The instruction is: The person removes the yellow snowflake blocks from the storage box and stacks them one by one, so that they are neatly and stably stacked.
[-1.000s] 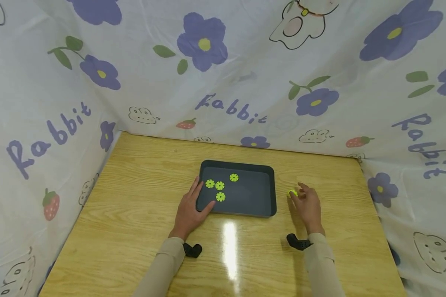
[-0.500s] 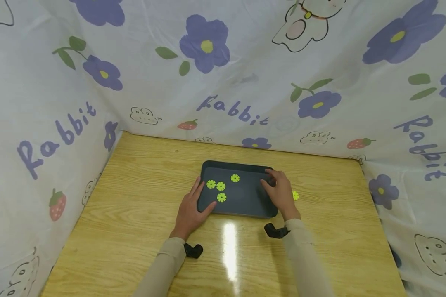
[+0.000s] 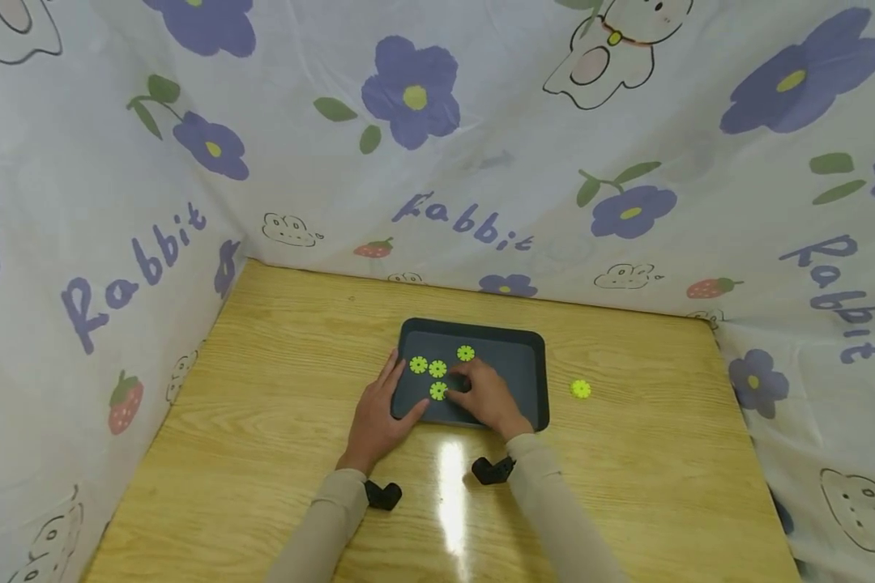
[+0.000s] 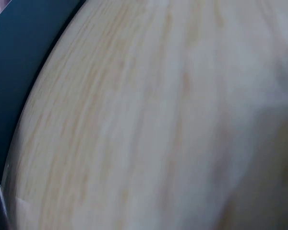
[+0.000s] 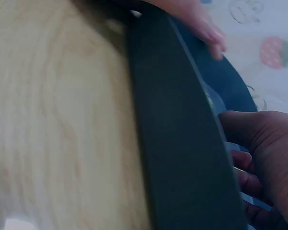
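Several yellow-green notched plastic discs, including a lower disc (image 3: 437,391), lie flat in the dark rectangular tray (image 3: 525,380). My left hand (image 3: 375,417) rests at the tray's left front corner, fingers fairly straight along the side and thumb at the front rim. Inside the tray my right hand (image 3: 488,397) reaches over the floor, thumb and fingertips apart, close by the lower disc. No disc shows between them. In the right wrist view the right thumb (image 5: 237,124) is beyond the tray wall (image 5: 177,124), which hides the fingertips. The left wrist view lacks the left hand.
Another notched disc (image 3: 580,389) lies on the wooden table (image 3: 649,453) to the right of the tray. A printed cloth (image 3: 452,178) hangs around the table's back and sides. Each wrist wears a black camera mount.
My right hand has left the disc on the table at right and moved left into the tray, near the discs. My left hand has stayed at the tray's corner.
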`<state>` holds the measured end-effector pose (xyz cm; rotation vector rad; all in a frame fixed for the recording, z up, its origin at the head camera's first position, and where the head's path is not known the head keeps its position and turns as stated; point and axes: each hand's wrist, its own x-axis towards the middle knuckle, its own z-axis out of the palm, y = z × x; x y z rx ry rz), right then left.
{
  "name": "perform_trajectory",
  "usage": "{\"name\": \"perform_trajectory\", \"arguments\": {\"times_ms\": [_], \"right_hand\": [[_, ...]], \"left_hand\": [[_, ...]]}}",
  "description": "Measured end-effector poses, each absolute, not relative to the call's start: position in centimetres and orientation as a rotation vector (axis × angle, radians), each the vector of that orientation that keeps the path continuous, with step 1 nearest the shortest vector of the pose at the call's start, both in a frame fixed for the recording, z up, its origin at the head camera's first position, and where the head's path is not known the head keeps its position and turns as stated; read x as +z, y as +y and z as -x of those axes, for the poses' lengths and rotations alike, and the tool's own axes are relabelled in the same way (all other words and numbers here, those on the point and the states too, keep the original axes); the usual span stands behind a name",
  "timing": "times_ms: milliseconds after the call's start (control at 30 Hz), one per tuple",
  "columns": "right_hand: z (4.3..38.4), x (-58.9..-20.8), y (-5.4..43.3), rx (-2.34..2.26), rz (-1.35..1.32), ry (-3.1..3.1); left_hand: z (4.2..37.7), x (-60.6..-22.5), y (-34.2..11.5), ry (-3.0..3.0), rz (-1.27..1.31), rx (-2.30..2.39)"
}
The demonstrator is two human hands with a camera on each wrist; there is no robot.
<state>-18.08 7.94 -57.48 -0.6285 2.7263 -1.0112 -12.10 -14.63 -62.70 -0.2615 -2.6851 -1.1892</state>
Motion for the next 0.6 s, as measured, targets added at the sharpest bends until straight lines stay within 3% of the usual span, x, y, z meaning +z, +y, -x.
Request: {"name": "perform_trajectory", "arguments": {"times_ms": [600], "right_hand": [[17.4, -57.9, 6.5, -0.893, 0.693, 2.720]], "left_hand": [[11.9, -63.3, -14.6, -2.687, 0.242, -1.181]]}}
